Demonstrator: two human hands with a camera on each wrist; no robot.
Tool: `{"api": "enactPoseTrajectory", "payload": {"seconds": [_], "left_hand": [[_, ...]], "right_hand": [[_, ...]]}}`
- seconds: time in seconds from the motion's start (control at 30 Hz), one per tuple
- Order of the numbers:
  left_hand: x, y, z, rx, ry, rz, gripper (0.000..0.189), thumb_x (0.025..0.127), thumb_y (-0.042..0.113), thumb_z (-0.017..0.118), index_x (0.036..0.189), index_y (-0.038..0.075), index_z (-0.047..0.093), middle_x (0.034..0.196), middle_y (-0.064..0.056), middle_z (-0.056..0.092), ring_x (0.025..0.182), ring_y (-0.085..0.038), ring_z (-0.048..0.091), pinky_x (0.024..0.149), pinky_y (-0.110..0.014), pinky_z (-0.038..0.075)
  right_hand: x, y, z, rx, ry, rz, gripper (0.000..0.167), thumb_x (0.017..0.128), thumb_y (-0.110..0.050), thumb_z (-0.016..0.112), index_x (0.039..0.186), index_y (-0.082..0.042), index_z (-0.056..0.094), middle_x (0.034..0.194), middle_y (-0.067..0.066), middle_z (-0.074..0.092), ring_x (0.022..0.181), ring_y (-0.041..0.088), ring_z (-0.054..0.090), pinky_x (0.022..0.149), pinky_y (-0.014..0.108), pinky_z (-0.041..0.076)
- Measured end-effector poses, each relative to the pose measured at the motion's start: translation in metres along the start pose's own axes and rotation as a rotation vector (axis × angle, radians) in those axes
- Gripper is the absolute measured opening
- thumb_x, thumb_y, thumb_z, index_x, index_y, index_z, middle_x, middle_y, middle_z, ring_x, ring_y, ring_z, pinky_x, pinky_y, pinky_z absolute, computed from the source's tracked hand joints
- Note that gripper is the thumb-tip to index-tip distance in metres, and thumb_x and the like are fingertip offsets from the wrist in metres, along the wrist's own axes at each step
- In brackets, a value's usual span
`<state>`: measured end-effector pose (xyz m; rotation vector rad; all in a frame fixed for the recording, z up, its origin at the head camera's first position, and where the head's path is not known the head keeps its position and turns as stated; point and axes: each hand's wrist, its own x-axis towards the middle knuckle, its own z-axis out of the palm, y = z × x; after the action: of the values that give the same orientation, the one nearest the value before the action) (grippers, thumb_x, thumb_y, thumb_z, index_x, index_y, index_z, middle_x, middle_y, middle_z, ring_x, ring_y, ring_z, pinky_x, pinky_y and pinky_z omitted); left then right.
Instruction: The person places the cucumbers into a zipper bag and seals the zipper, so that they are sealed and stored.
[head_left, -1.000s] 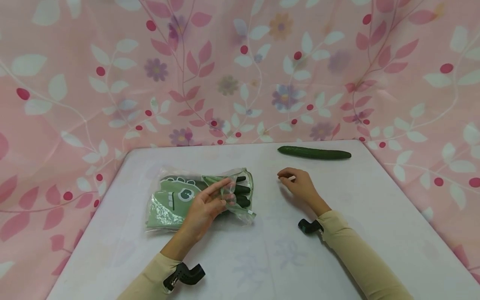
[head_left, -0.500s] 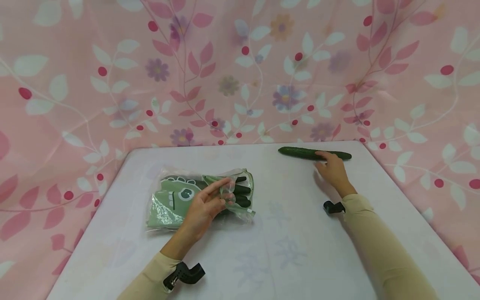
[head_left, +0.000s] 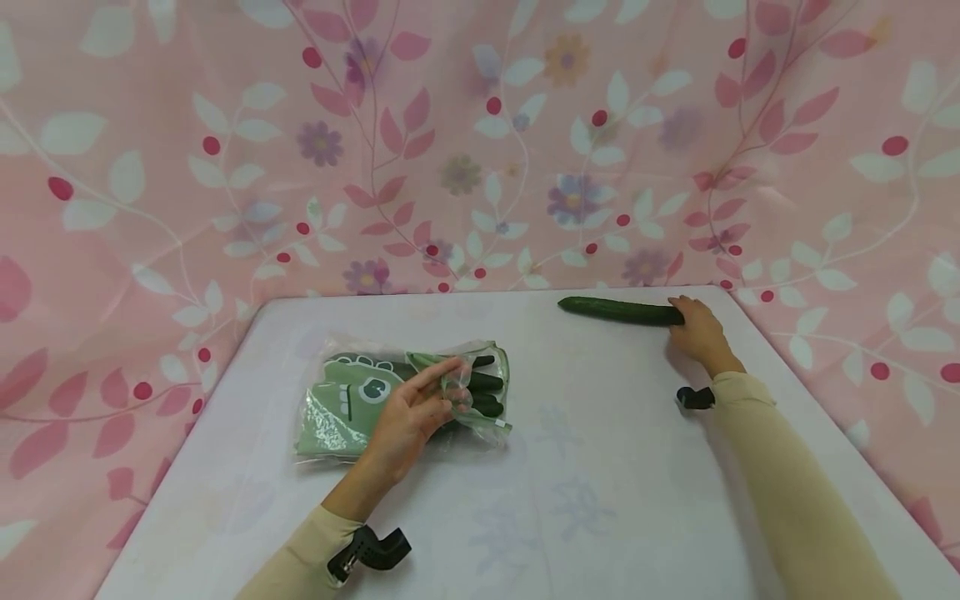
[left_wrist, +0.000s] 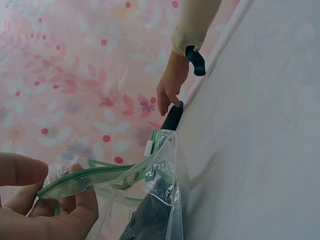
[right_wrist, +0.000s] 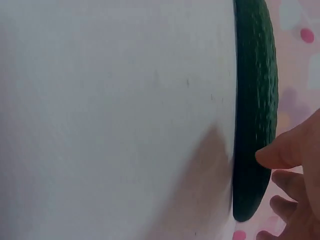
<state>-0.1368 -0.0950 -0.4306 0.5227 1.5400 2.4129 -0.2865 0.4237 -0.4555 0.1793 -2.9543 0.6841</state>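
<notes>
On the left of the table lies a clear zip bag [head_left: 322,429] with a green cartoon monster print. Several dark green cucumbers [head_left: 486,382] lie inside it near its mouth. My left hand [head_left: 408,412] holds the bag's green zip edge [left_wrist: 95,176] between thumb and fingers, keeping the mouth apart. A single long cucumber [head_left: 618,311] rests near the table's back edge. My right hand [head_left: 699,333] is at its right end, the thumb [right_wrist: 282,150] on one side and the other fingers on the far side. The head view hides that end behind the hand.
A white cloth covers the table [head_left: 585,467]. Behind it hangs a pink floral curtain [head_left: 480,150], close beyond the loose cucumber. Black cameras are strapped to the left wrist [head_left: 369,550] and right wrist [head_left: 696,398].
My right hand has moved right and back, from the middle of the table to the loose cucumber's right end. The left hand and the bag have stayed in place.
</notes>
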Motion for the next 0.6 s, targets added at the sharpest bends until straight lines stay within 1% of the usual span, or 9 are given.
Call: {"api": "enactPoseTrajectory", "payload": {"seconds": [0.13,0.2,0.27,0.37,0.47,0.6], "left_hand": [[-0.001,0.001,0.000,0.001,-0.002,-0.004,0.058,0.098,-0.014,0.048,0.155,-0.005,0.042,0.152,-0.024,0.046,0.113,-0.025,0.062,0.098,-0.039,0.053],[-0.001,0.001,0.000,0.001,-0.002,-0.007,0.058,0.098,-0.014,0.049,0.155,-0.005,0.042,0.152,-0.024,0.046,0.113,-0.024,0.062,0.099,-0.039,0.053],[-0.002,0.001,0.000,0.000,0.000,-0.008,0.058,0.098,-0.013,0.049,0.155,-0.005,0.042,0.152,-0.024,0.045,0.113,-0.024,0.062,0.099,-0.039,0.053],[-0.002,0.001,0.000,0.005,0.003,-0.008,0.058,0.098,-0.013,0.049,0.155,-0.005,0.043,0.153,-0.024,0.045,0.114,-0.024,0.062,0.099,-0.039,0.053],[-0.002,0.001,0.000,0.008,0.003,-0.008,0.058,0.098,-0.013,0.049,0.155,-0.004,0.043,0.153,-0.024,0.045,0.114,-0.025,0.062,0.099,-0.040,0.053],[-0.002,0.001,-0.001,0.010,0.006,-0.010,0.058,0.098,-0.014,0.049,0.155,-0.004,0.044,0.153,-0.024,0.045,0.115,-0.025,0.062,0.100,-0.040,0.052]], "right_hand": [[0.000,0.011,-0.005,-0.055,-0.073,0.006,0.066,0.089,0.001,0.042,0.152,0.015,0.030,0.153,0.046,0.023,0.142,0.065,0.013,0.108,0.081,0.016],[-0.001,0.015,-0.007,-0.055,-0.089,0.005,0.065,0.089,0.002,0.042,0.151,0.016,0.030,0.151,0.047,0.025,0.140,0.065,0.019,0.109,0.078,0.019],[-0.001,0.017,-0.009,-0.056,-0.091,-0.008,0.060,0.091,0.002,0.046,0.148,0.017,0.035,0.146,0.047,0.031,0.135,0.065,0.028,0.109,0.075,0.024],[-0.003,0.020,-0.012,-0.069,-0.080,-0.043,0.050,0.096,0.001,0.053,0.142,0.017,0.044,0.134,0.047,0.040,0.124,0.063,0.042,0.105,0.072,0.033],[-0.004,0.024,-0.015,-0.071,-0.087,-0.067,0.042,0.100,-0.002,0.058,0.137,0.017,0.050,0.131,0.046,0.048,0.121,0.062,0.046,0.105,0.072,0.034],[-0.006,0.025,-0.018,-0.045,-0.099,-0.089,0.041,0.101,-0.004,0.062,0.136,0.016,0.054,0.133,0.043,0.052,0.125,0.061,0.045,0.107,0.071,0.033]]}}
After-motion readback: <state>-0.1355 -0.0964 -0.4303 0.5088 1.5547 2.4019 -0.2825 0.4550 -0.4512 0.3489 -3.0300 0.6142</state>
